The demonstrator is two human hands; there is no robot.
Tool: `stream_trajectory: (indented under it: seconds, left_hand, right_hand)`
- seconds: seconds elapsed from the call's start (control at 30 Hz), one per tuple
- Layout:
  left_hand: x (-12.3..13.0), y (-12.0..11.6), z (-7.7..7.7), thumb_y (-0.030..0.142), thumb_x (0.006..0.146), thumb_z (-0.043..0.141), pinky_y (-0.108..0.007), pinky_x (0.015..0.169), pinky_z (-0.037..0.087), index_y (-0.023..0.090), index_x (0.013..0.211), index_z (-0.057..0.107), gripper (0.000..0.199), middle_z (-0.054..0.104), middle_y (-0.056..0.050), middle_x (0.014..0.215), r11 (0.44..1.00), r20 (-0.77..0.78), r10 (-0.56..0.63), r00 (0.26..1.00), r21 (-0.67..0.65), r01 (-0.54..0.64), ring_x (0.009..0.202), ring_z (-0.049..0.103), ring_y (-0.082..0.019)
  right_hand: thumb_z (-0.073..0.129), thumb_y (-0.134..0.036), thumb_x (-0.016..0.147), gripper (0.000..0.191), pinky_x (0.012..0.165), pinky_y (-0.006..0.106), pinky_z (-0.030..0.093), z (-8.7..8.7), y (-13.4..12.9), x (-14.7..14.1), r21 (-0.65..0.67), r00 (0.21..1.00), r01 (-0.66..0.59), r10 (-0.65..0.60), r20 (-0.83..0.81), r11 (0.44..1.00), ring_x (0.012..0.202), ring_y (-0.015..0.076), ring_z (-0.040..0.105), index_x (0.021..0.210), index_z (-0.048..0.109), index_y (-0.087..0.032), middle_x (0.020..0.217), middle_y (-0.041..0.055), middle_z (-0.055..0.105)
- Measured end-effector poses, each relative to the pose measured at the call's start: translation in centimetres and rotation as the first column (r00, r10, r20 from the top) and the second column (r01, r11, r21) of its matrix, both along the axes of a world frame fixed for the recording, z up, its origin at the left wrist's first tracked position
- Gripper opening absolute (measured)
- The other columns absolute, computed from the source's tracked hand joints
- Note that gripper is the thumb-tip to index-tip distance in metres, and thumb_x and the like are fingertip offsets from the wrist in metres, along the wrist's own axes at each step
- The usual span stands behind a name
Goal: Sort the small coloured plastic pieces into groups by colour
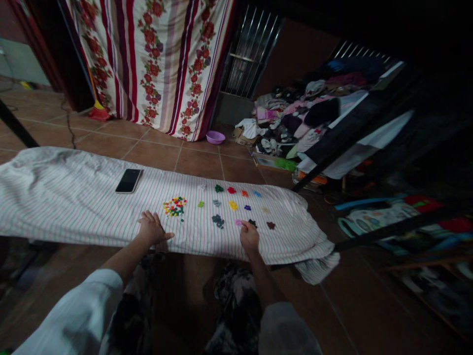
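My left hand lies with fingers spread on the striped cloth, just below a mixed pile of small coloured pieces, mostly yellow, red and green. My right hand is closed, its fingertips at a small group of pink pieces; whatever is between them is too small to make out. Close to it lie black pieces, dark grey pieces and brown pieces. Farther back, sorted by colour, are yellow pieces, dark green pieces, red pieces and several other little groups.
A phone rests on the cloth to the left. Beyond it hangs a floral curtain above the tiled floor, with a purple basin at its foot. Heaped clothes fill the back right. Dark metal bars rise at the right.
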State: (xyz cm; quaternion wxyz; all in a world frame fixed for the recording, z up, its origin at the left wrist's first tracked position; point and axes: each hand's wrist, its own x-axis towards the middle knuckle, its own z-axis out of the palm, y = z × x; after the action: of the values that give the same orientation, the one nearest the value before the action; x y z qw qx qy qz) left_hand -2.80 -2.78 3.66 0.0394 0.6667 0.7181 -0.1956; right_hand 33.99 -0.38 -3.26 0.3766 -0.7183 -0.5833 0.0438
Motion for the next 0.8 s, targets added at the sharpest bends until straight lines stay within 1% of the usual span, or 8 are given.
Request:
stream_trajectory:
  seconds: [0.13,0.37,0.6,0.8]
  left_hand:
    - [-0.07,0.09,-0.29,0.078,0.071,0.034,-0.054,0.095,0.031,-0.010,0.140,0.022,0.112,0.022,-0.041,0.142,1.000,0.000,0.000,1.000,0.000,0.000,0.132,0.025,-0.053]
    - [-0.09,0.08,-0.30,0.078,0.072,0.034,-0.053,0.094,0.031,-0.010,0.140,0.021,0.111,0.021,-0.042,0.142,1.000,-0.005,-0.005,1.000,0.001,0.005,0.132,0.025,-0.054]
    - [-0.09,0.06,-0.26,0.078,0.072,0.034,-0.052,0.095,0.031,-0.009,0.140,0.021,0.111,0.021,-0.042,0.142,1.000,-0.009,-0.003,1.000,0.000,0.003,0.132,0.025,-0.054]
    - [-0.18,0.04,-0.45,0.078,0.071,0.037,-0.053,0.095,0.030,-0.009,0.140,0.022,0.112,0.022,-0.042,0.142,1.000,0.017,0.004,1.000,0.025,-0.005,0.131,0.025,-0.054]
  right_hand:
    - [0.038,-0.019,0.073,0.036,0.086,0.033,0.047,-0.07,0.06,0.00,-0.014,0.999,0.034,-0.034,0.023,0.999,0.089,0.0217,0.061,0.089,0.069,-0.013,0.092,0.0118,0.069]
    - [0.039,-0.017,0.071,0.035,0.086,0.032,0.047,-0.12,0.10,0.12,-0.034,0.996,0.078,-0.077,0.043,0.996,0.090,0.0210,0.062,0.088,0.070,-0.016,0.090,0.0092,0.070]
    - [0.039,-0.019,0.072,0.037,0.087,0.032,0.047,0.09,-0.07,0.01,-0.058,0.999,0.046,-0.045,0.016,0.997,0.091,0.0207,0.061,0.093,0.069,-0.017,0.094,0.0090,0.069]
    - [0.037,-0.020,0.074,0.038,0.088,0.034,0.046,-0.11,0.00,0.17,-0.063,0.999,0.033,-0.033,0.012,0.997,0.093,0.0221,0.061,0.095,0.069,-0.015,0.097,0.0111,0.068]
